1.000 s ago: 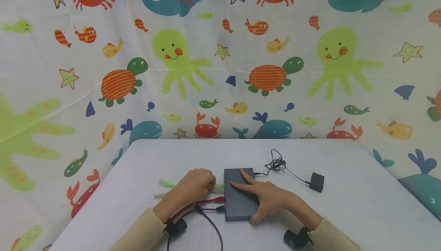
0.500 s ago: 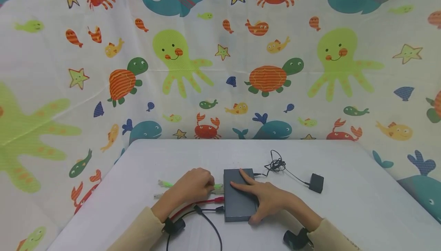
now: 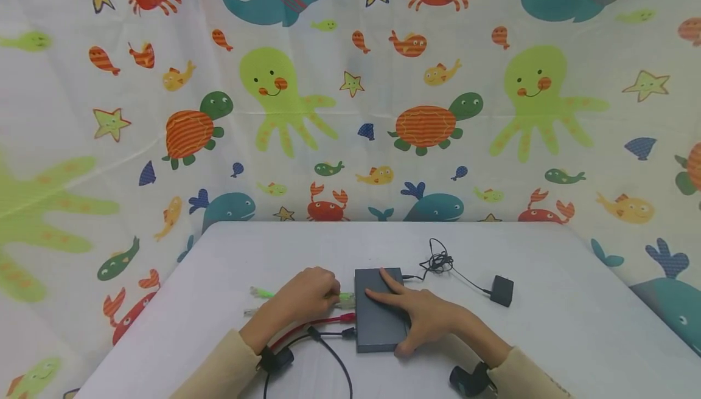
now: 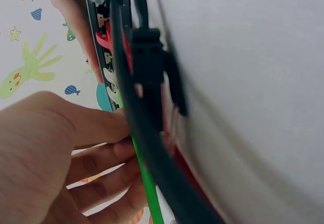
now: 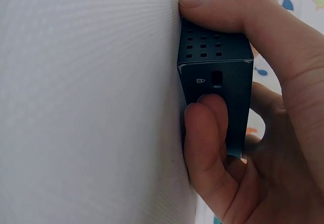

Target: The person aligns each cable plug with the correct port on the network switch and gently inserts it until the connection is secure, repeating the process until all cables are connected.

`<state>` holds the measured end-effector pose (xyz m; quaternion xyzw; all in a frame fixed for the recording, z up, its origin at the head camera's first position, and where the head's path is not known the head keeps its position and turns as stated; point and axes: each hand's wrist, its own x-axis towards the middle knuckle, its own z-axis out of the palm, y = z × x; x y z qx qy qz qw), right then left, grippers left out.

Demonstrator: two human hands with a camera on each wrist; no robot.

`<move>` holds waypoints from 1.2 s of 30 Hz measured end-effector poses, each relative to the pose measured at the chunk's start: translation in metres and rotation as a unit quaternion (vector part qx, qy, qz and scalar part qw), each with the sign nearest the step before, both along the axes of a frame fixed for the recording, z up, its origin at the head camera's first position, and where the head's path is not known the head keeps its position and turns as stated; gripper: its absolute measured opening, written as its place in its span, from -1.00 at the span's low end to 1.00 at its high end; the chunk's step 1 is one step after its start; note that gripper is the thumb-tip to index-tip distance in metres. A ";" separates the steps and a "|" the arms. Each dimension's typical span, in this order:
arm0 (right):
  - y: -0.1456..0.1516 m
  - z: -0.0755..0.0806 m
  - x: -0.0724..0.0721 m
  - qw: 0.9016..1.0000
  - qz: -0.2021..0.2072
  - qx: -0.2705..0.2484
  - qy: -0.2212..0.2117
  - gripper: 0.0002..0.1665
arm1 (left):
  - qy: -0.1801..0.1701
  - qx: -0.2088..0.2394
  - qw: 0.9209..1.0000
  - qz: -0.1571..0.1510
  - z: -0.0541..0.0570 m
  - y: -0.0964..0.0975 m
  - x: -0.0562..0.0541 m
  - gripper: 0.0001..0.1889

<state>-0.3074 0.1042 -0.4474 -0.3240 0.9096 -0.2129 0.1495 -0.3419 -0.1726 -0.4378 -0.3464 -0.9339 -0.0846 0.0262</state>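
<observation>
A dark grey network switch (image 3: 378,326) lies flat on the white table, its row of ports (image 4: 107,57) facing left. At those ports my left hand (image 3: 309,294) pinches a green Ethernet cable (image 4: 144,178) between thumb and fingers; whether its plug is fully seated is hidden. A red Ethernet cable (image 3: 328,320) and a black cable (image 3: 331,332) also reach that side. My right hand (image 3: 429,314) grips the switch from the right, with fingers spread over its top and the thumb on its vented side. In the right wrist view, other fingers (image 5: 202,138) curl against its end face.
A thin black cord (image 3: 440,260) runs from the switch's far right corner, bundled, to a black power adapter (image 3: 501,290). A pale cable end (image 3: 250,312) lies left of my left forearm. Behind the table hangs a sea-animal curtain (image 3: 350,113).
</observation>
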 end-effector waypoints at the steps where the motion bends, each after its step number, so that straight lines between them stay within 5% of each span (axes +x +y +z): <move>1: -0.001 0.000 0.001 1.000 -0.001 0.001 0.001 0.23 | 0.004 0.001 1.000 -0.004 0.000 -0.001 0.000 -0.90; 23: -0.027 0.004 0.025 1.000 -0.020 0.009 0.013 0.24 | 0.050 0.015 0.998 -0.040 0.001 -0.023 0.015 -0.83; 36: -0.042 0.008 0.042 0.999 -0.039 0.007 0.003 0.23 | 0.032 0.012 0.998 -0.044 0.001 -0.036 0.021 -0.85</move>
